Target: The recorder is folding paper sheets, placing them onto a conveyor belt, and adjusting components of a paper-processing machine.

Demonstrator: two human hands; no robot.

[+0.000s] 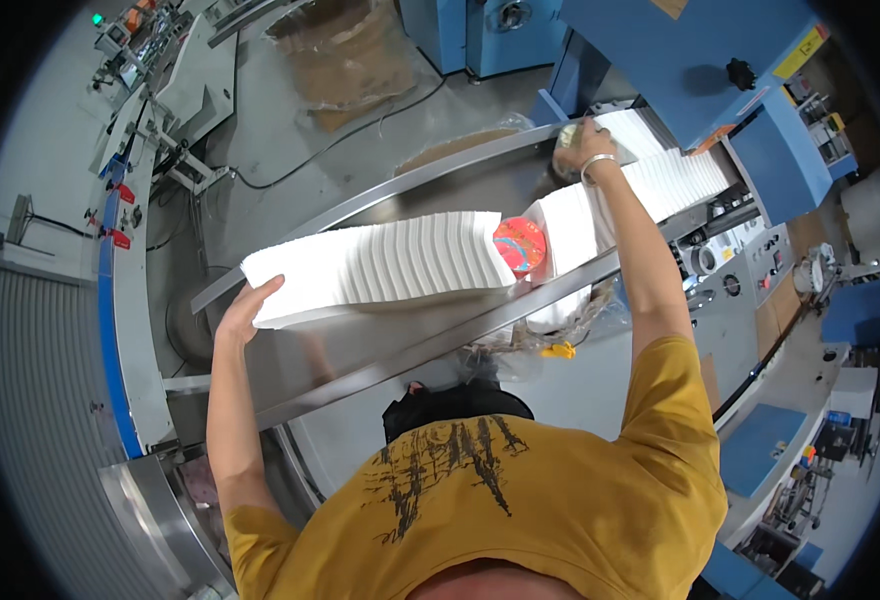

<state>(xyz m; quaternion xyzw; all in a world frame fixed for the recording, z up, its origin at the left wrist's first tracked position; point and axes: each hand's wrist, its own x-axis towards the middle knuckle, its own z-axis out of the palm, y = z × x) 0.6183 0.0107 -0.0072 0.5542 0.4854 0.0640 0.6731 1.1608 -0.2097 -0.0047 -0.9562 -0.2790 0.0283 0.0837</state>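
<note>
A long row of stacked white folded paper sheets (380, 262) lies along a metal chute (315, 375). At its left end my left hand (247, 308) rests against the stack, fingers stretched out along the end. A round red disc-like piece (522, 246) with blue markings stands between this row and a second white stack (572, 228) to the right. My right hand (592, 143), with a bracelet at the wrist, reaches to the chute's far right side. Its fingers are curled at a roundish, pale, shiny object (567, 150), whose kind I cannot make out.
Blue machine housing (650, 60) with a black knob overhangs the chute's right end. More white sheets (685, 180) run beneath it. A control panel (750, 270) is at the right. Plastic-lined cardboard box (340, 60) stands beyond; a blue-edged machine frame (115, 300) borders the left.
</note>
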